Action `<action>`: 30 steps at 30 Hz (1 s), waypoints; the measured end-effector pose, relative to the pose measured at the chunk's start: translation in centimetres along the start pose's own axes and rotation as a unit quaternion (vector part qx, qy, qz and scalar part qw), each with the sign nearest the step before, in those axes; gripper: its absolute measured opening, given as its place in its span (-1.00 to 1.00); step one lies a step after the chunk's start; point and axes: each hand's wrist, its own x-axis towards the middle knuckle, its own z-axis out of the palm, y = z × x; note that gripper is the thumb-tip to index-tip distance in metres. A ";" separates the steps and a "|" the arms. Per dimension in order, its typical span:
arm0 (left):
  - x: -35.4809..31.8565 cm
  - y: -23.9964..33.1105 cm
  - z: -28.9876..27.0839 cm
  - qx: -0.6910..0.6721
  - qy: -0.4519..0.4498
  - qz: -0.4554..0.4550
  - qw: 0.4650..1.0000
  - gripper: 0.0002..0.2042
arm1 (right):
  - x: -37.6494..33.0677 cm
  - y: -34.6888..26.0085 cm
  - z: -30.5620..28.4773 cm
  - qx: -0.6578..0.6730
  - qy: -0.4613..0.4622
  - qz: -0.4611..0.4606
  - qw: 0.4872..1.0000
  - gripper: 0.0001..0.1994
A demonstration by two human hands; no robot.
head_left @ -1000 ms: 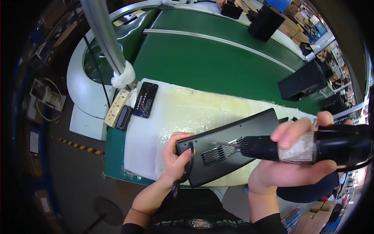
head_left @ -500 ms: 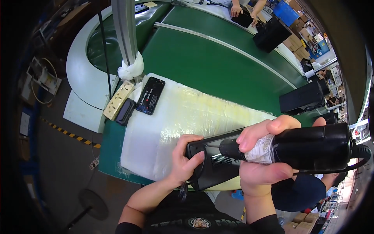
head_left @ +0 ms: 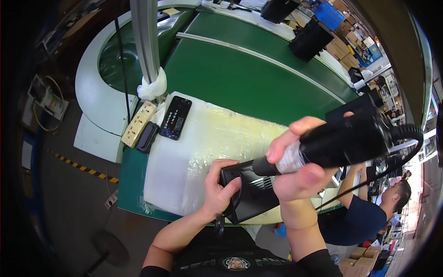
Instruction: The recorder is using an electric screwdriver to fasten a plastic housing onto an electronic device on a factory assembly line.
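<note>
My left hand [head_left: 218, 190] grips the near left end of a black box-shaped housing [head_left: 254, 204], its thumb on top and fingers round the far edge. The housing has a vent grille and a black cable that hangs beside my wrist. In my right hand [head_left: 295, 177] is a black electric screwdriver [head_left: 344, 141], held tilted with a whitish label on its barrel and a cord at its rear end. Its nose points left, over the housing near the grille; whether the bit touches is too blurred to tell. Under the housing lies a plastic-wrapped white pad [head_left: 173, 173].
A phone [head_left: 176, 118] lies on the pad's far left, beside a cream power strip [head_left: 139, 124] and a small dark object [head_left: 147, 137]. A metal post [head_left: 146, 41] rises behind them. Beyond runs a green conveyor [head_left: 244, 78] with black boxes. A co-worker [head_left: 364, 217] sits at right.
My right hand with the screwdriver has shifted left and up, its rear end swinging upward. My left hand still holds the housing. The far worker's hands have gone from view.
</note>
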 end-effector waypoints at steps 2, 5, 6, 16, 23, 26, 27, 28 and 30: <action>0.0 0.1 0.3 -0.018 0.003 -0.020 1.000 -0.64 | 0.0 0.5 -0.8 -0.007 -0.018 -0.014 1.000 -0.16; -0.2 -0.4 1.0 -0.015 -0.008 -0.040 0.999 -0.63 | 1.1 -1.1 -2.1 -0.032 0.083 -0.052 0.995 -0.21; -0.3 -0.2 0.8 -0.015 -0.002 -0.071 0.997 -0.64 | 1.3 -1.7 -4.1 -0.013 0.086 -0.045 0.995 -0.20; -0.1 0.0 0.8 0.108 0.039 0.011 0.993 -0.63 | -7.2 -0.7 -28.7 -0.368 0.374 -0.216 0.824 -0.45; 0.1 -0.7 0.7 0.077 0.009 0.010 0.997 -0.54 | -12.9 6.6 -35.6 -0.405 0.383 -0.153 0.816 -0.44; -0.3 0.1 0.3 0.100 0.045 0.005 0.994 -0.57 | -12.9 6.7 -33.3 -0.355 0.405 -0.102 0.837 -0.44; -0.5 0.4 -0.4 0.111 0.066 0.013 0.992 -0.57 | -12.7 6.1 -31.6 -0.332 0.388 -0.065 0.857 -0.45; -0.5 0.4 -0.7 0.108 0.046 -0.022 0.993 -0.60 | -13.0 5.5 -31.2 -0.290 0.383 -0.041 0.876 -0.50; -0.6 0.2 -0.1 0.091 0.045 -0.052 0.993 -0.62 | -11.8 1.8 -28.9 -0.224 0.376 0.002 0.899 -0.38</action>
